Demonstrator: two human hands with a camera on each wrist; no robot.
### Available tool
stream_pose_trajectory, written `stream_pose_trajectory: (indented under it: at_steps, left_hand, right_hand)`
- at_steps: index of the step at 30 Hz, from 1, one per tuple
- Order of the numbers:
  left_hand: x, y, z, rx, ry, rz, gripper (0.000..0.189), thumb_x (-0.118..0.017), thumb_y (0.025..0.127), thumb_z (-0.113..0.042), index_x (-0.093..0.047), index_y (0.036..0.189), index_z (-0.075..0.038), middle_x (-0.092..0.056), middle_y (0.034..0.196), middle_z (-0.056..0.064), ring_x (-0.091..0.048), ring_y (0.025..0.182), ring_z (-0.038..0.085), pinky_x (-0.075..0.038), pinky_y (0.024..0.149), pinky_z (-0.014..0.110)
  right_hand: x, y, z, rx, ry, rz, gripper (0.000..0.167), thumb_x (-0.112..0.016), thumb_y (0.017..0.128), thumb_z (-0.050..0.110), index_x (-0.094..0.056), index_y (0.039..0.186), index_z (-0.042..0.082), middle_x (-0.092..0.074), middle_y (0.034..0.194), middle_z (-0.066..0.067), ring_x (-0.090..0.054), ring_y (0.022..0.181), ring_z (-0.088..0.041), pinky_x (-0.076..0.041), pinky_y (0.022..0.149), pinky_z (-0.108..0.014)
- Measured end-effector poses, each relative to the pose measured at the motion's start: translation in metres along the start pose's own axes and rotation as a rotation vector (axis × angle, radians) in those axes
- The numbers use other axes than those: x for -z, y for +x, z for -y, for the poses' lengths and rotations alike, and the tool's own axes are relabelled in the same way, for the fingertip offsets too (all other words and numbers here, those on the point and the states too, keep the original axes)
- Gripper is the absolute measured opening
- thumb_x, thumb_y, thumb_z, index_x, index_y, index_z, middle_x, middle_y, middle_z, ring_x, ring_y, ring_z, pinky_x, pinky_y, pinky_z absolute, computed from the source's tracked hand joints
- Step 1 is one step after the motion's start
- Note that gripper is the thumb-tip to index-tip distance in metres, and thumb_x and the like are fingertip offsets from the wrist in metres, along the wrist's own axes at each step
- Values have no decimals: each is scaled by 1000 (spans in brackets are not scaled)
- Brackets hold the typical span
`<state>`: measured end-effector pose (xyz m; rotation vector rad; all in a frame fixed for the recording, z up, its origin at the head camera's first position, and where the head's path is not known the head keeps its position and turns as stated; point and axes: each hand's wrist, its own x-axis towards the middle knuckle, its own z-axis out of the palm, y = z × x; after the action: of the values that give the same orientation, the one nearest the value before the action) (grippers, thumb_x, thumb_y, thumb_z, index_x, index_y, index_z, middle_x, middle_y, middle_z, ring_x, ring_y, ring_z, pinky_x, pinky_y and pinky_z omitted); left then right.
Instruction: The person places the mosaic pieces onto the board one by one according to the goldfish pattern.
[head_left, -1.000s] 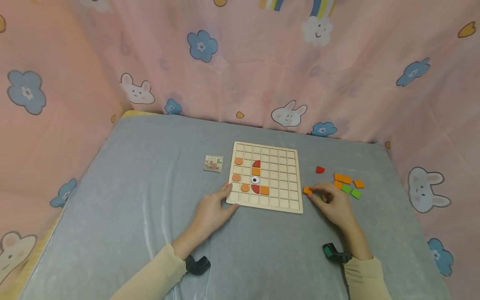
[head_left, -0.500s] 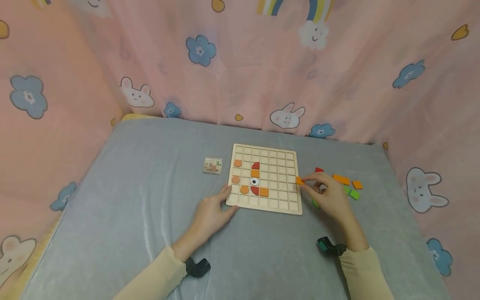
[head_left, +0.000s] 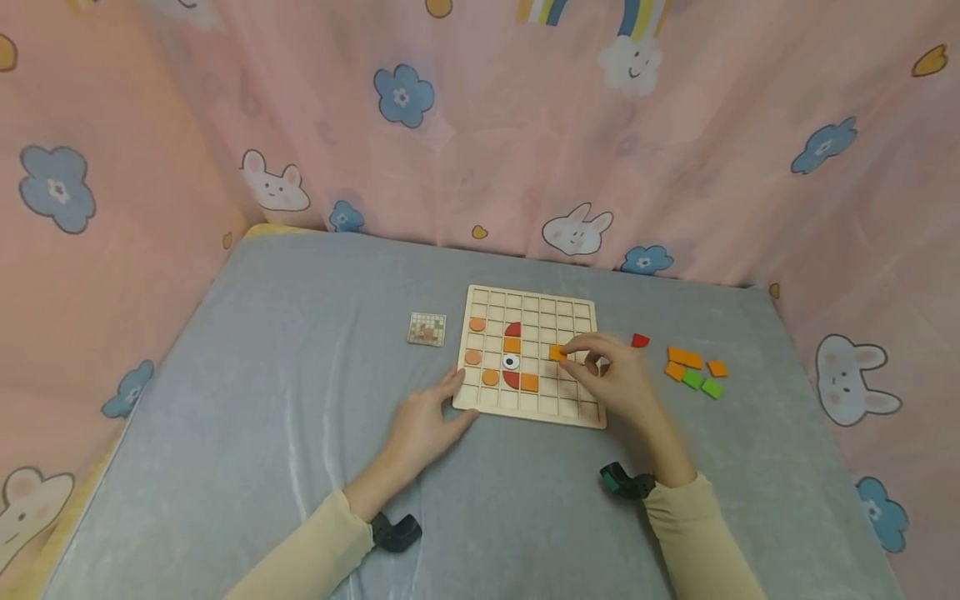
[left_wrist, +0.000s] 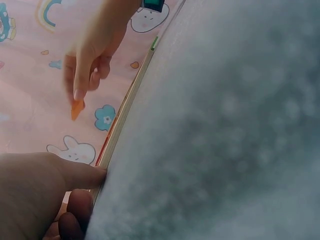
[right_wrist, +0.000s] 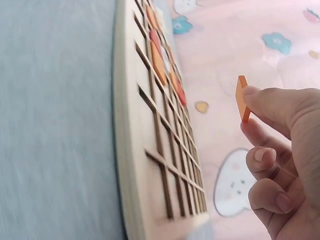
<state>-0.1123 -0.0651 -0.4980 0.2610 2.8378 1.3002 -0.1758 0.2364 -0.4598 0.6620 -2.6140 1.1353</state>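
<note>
Head: eight pieces [head_left: 511, 362] are on the wooden grid board [head_left: 530, 364], most cells bare, more loose pieces [head_left: 693, 360] left on the worktop [head_left: 502, 508]; left hand [head_left: 423, 421] grips its near-left corner. Left wrist: right hand [left_wrist: 92, 60] has fingers clamped on an orange square tile [left_wrist: 77, 109], clear of the board, unclear from head. Right wrist: tile edge-on, pinched thumb to finger.

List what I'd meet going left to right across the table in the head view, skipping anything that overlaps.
Picture card → orange discs → eye piece → held orange square → right hand → green squares.
</note>
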Motion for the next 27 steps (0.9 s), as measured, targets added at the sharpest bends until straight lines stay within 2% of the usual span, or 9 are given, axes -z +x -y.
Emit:
stream_pose_trajectory:
  at_steps: [7,10,17,27]
  left_hand:
    - [1,2,-1,0,-4,-2,65,-84,92,-27,-61,148,-4,-55,154,13,-53,140,37,-52,108,51]
    - [1,3,-1,3,7,6,66,-84,92,-28,-61,148,-4,-54,154,13,-53,140,37,-52,108,51]
    - [0,2,-1,4,6,7,66,-84,92,-28,-60,149,-5,-54,154,13,-53,140,38,-52,109,51]
    - [0,1,-1,14,-1,9,66,-84,92,-28,-60,150,-6,-54,155,12,-53,141,36,-52,109,50]
  right_hand:
    - [-22,12,0,81,35,38,17,-87,85,1,-81,99,6,-77,101,-8,-55,68,-16,-46,59,-26]
    - [-28,13,0,57,52,55,15,-88,85,2,-81,98,5,-77,101,-9,-56,69,-16,-46,59,-26]
    - [-37,8,-2,-95,61,108,11,-86,90,11,-81,100,10,-75,101,-3,-53,69,-14,-42,60,-25]
    - [-44,5,-7,-50,47,88,7,-85,90,9,-83,97,8,-76,105,-6,-51,66,-11,-42,59,-22]
